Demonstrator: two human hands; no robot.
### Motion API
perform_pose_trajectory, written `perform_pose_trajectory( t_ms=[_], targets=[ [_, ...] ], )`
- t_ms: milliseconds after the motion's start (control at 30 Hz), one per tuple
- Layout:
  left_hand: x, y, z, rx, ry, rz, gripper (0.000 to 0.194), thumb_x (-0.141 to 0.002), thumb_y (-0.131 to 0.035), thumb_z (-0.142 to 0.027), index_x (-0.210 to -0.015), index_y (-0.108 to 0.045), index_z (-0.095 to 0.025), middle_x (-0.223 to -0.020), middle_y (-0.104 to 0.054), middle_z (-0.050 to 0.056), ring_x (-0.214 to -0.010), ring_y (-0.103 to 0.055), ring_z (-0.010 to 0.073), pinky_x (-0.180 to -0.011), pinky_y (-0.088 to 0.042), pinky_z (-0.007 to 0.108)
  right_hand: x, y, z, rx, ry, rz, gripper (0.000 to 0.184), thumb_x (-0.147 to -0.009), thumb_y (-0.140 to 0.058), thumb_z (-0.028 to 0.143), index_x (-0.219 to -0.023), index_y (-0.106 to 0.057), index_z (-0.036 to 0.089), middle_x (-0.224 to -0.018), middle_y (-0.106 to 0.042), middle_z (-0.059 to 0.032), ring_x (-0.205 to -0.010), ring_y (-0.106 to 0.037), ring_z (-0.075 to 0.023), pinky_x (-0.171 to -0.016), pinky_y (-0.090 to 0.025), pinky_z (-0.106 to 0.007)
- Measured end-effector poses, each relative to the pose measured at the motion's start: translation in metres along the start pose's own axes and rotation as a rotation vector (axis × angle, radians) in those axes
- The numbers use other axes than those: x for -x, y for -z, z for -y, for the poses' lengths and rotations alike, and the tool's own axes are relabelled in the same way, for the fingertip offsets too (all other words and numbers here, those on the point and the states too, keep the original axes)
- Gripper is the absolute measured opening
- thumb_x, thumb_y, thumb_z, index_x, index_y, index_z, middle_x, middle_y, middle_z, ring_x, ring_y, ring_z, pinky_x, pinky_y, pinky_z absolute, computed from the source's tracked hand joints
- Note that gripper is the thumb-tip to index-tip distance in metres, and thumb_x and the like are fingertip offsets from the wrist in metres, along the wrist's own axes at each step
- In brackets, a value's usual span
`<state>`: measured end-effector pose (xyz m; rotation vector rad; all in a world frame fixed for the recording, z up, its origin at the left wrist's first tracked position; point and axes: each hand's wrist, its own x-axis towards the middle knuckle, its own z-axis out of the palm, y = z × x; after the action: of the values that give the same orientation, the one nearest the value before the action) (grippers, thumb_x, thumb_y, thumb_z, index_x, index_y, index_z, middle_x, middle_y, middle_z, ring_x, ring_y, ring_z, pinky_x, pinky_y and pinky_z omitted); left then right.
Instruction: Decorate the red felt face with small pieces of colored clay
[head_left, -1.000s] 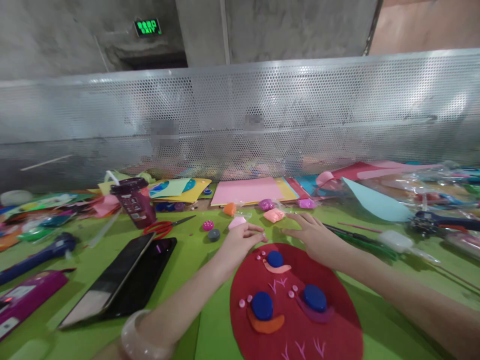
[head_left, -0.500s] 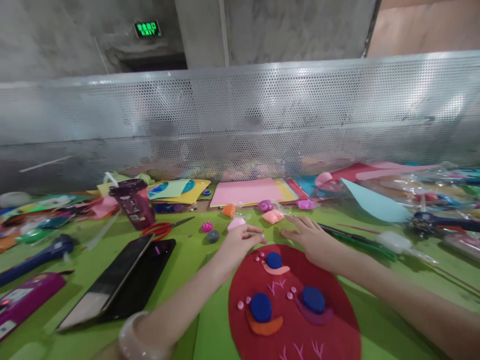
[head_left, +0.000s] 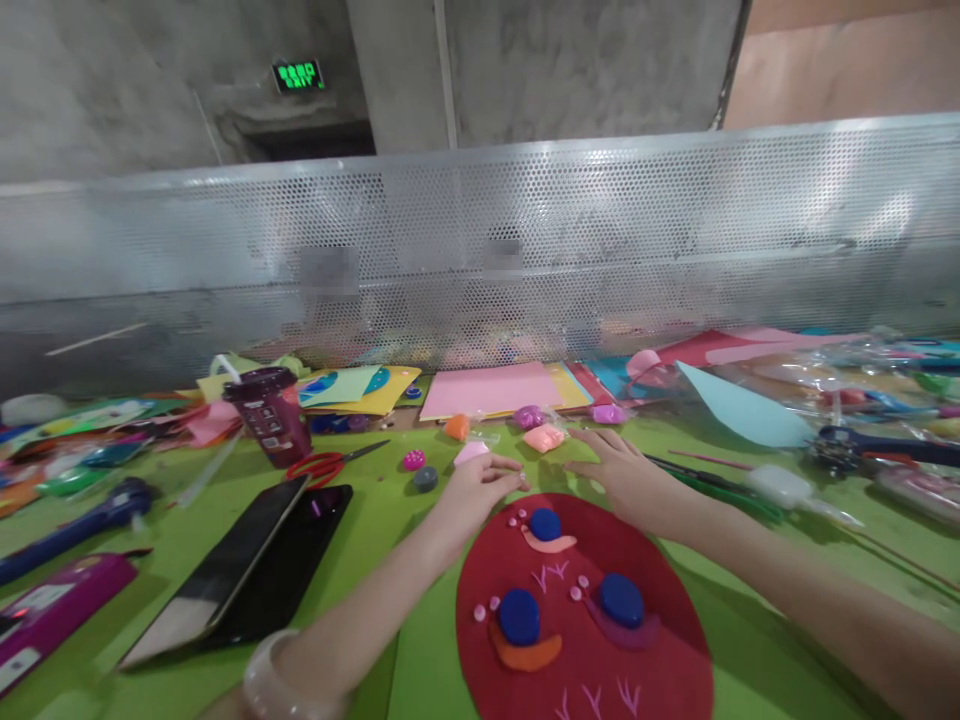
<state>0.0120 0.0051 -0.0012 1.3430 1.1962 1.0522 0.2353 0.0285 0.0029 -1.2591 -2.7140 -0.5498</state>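
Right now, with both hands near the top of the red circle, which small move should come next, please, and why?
Perhaps the right hand could reach slightly left and pick up the peach clay: it lies just left of the fingertips, and that hand is open and seems to hold nothing.

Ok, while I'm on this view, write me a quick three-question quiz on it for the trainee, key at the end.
1. How many blue discs are on the round red sheet?

2. True or false: the red-handled scissors lie to the right of the round red sheet.

3. Which is nearest the fingertips of the right hand?
A. the dark cup
B. the peach packet
C. the exit sign

Key:
1. Three.
2. False; they lie to its left.
3. B.
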Motion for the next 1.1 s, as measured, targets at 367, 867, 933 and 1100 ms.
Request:
perform_pose_trajectory(
  t_ms=[367, 867, 933, 1100],
  targets=[
    [0.004, -0.002, -0.006, 0.006, 0.027, 0.005, 0.012, -0.076, -0.059, -0.017, -0.087, -0.059, -0.013, -0.084, -0.071, 0.010, -0.086, -0.066, 0.0198, -0.082, -0.047, 0.031, -0.001, -0.008, -0.002, 0.020, 0.008, 0.012, 0.064, -0.061, -0.049, -0.004, -0.118, -0.059, 0.023, -0.138, -0.039, -0.0134, -0.121, -0.039, -0.0347, -0.094, -0.037, -0.050],
    [0.001, -0.001, 0.000, -0.009, 0.003, 0.005, 0.013, -0.075, -0.061, -0.019, -0.087, -0.060, -0.014, -0.082, -0.072, 0.009, -0.085, -0.067, 0.0205, -0.081, -0.048, 0.031, 0.004, 0.004, -0.005, 0.039, 0.087, 0.000, 0.057, -0.066, -0.050, -0.001, -0.117, -0.060, 0.022, -0.139, -0.038, -0.0149, -0.124, -0.037, -0.0349, -0.092, -0.040, -0.049],
    [0.001, 0.000, 0.000, -0.010, -0.001, 0.005, 0.013, -0.075, -0.060, -0.018, -0.087, -0.060, -0.014, -0.082, -0.072, 0.009, -0.086, -0.066, 0.0200, -0.082, -0.047, 0.030, 0.004, 0.002, -0.004, 0.050, 0.080, 0.021, 0.059, -0.065, -0.049, -0.002, -0.119, -0.058, 0.022, -0.140, -0.037, -0.0150, -0.124, -0.037, -0.0346, -0.092, -0.040, -0.048],
    [0.001, 0.000, 0.000, -0.002, 0.014, 0.022, 0.014, -0.076, -0.059, -0.018, -0.089, -0.059, -0.013, -0.086, -0.071, 0.011, -0.087, -0.066, 0.0196, -0.083, -0.047, 0.031, 0.000, -0.006, 0.003, 0.064, 0.067, 0.037, 0.071, -0.061, -0.046, -0.006, -0.127, -0.051, 0.020, -0.139, -0.039, -0.0155, -0.122, -0.040, -0.0348, -0.090, -0.042, -0.047]
  ],
)
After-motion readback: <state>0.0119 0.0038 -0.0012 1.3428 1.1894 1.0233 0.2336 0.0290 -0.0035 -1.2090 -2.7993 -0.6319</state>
